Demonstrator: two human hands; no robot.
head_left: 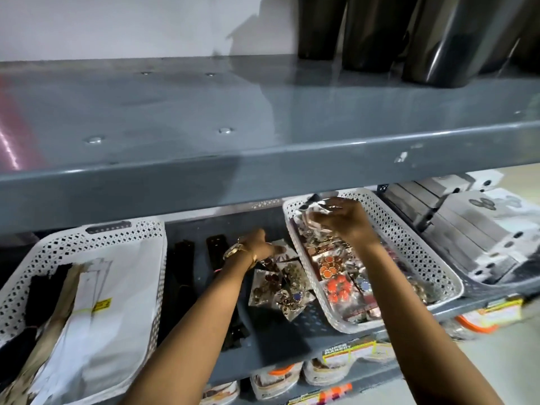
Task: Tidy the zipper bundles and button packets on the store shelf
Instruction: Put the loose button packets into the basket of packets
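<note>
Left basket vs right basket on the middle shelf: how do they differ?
The left basket holds long white, tan and black bundles; the right basket holds small clear packets of buttons. The left one sits roughly square to the shelf; the right one sits skewed. The right hand holds a clear packet over the right basket; no hand is at the left one. Both are white perforated plastic.

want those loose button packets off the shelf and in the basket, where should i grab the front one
Pinch the near corner of the front button packet from above. It lies flat on the shelf, overlapping its neighbours, and that corner sticks out toward you; the basket blocks its right side.
</note>
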